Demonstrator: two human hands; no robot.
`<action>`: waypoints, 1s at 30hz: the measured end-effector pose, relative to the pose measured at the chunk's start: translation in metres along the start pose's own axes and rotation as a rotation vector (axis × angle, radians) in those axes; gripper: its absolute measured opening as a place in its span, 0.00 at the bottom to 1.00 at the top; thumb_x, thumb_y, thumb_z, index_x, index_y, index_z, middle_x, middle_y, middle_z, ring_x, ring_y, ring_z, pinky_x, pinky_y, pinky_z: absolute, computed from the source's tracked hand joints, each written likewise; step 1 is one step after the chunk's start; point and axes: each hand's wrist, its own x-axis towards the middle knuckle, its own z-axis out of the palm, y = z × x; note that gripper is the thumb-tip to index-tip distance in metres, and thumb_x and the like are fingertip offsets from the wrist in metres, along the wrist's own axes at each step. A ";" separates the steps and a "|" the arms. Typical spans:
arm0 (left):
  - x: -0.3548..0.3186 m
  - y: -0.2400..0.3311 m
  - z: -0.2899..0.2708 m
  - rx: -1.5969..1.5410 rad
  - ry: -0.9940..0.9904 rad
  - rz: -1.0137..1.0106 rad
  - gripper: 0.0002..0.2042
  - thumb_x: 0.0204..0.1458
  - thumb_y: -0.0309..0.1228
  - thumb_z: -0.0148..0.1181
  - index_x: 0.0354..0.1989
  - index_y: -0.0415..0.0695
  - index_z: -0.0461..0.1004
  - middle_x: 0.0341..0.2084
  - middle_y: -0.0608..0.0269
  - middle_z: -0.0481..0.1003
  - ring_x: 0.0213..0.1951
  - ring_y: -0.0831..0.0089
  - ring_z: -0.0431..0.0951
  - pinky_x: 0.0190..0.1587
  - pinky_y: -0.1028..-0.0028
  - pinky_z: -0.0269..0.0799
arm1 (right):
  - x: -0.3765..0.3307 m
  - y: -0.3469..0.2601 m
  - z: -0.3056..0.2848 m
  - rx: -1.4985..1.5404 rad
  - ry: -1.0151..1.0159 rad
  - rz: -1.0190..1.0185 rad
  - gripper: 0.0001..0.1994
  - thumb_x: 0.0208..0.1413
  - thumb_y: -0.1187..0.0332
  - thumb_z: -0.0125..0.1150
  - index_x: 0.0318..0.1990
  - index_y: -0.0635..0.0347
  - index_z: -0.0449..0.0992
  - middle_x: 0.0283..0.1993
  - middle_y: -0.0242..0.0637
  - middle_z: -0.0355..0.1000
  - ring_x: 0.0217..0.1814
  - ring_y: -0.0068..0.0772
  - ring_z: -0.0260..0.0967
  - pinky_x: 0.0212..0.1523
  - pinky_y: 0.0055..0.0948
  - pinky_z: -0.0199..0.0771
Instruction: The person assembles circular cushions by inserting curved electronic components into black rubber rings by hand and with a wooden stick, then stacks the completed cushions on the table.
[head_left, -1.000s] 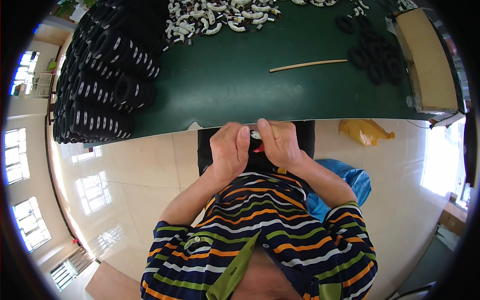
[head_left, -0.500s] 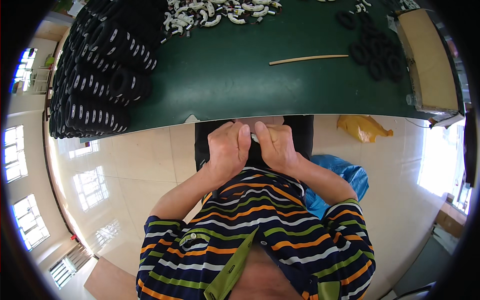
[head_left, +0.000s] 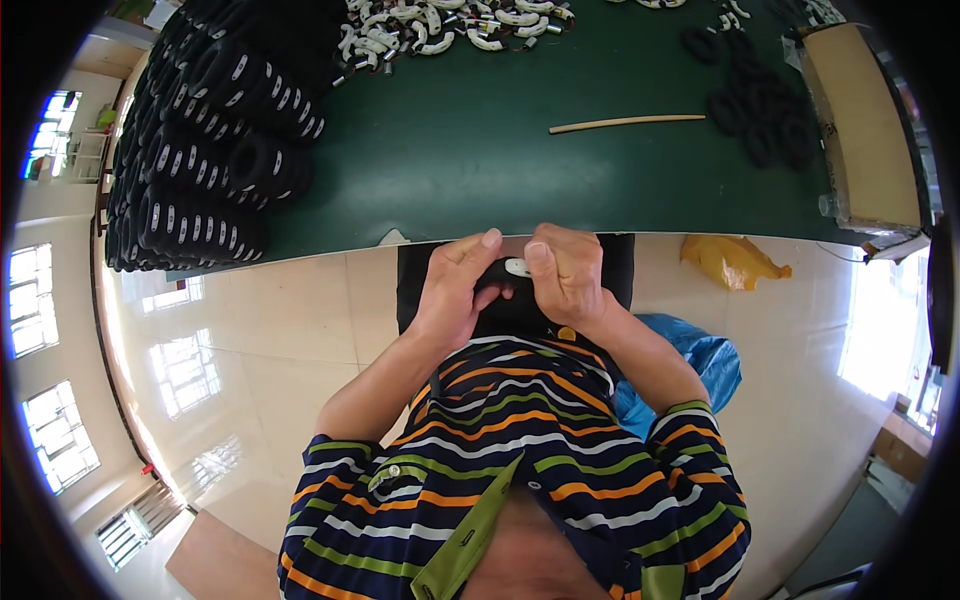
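Position: the black-and-white piece (head_left: 517, 267) is between the two hands, just off the near edge of the green table (head_left: 440, 180), on the wearer's side.

Right hand (head_left: 568, 265): fingers curled in, thumb folded over them beside the white part, apparently pinching the piece. Left hand (head_left: 460, 275): thumb raised, fingertips curled lower down, with a gap between.

Handling advice: the step appears to be shaping or seating the piece by finger pressure. Let the right hand act as the clamp; it should grip firmly without twisting. Bring the left thumb and fingertips to bear evenly, in short presses, rather than forcing one spot. Leave the white part exposed so that its alignment can be checked. Working close to the table's edge gives poor support, so a slip could drop the piece to the floor.

Visibility limits: the right palm and fingers hide most of the piece, so its full outline cannot be confirmed. Whether the left fingertips touch it cannot be told. At the table's far side, the heap of white curved parts (head_left: 435, 25) is cut off by the frame.
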 end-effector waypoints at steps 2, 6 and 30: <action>-0.001 -0.004 0.001 0.027 0.062 0.003 0.22 0.71 0.42 0.51 0.28 0.39 0.73 0.23 0.62 0.75 0.22 0.77 0.70 0.26 0.78 0.65 | 0.000 -0.001 0.000 -0.038 -0.007 -0.016 0.16 0.67 0.74 0.55 0.23 0.65 0.74 0.21 0.45 0.69 0.20 0.48 0.66 0.25 0.42 0.64; -0.001 -0.017 0.000 0.401 0.243 0.125 0.20 0.71 0.37 0.51 0.27 0.37 0.73 0.22 0.60 0.74 0.22 0.71 0.70 0.27 0.72 0.66 | -0.011 0.005 0.016 -0.055 0.086 -0.006 0.18 0.68 0.72 0.56 0.22 0.64 0.75 0.21 0.44 0.70 0.20 0.49 0.67 0.25 0.43 0.65; -0.003 -0.024 -0.006 0.957 0.060 0.324 0.21 0.71 0.34 0.48 0.25 0.35 0.70 0.17 0.44 0.70 0.20 0.48 0.66 0.27 0.62 0.63 | -0.026 0.006 0.009 -0.109 -0.075 -0.065 0.16 0.62 0.76 0.56 0.19 0.63 0.69 0.18 0.42 0.67 0.16 0.48 0.64 0.20 0.41 0.62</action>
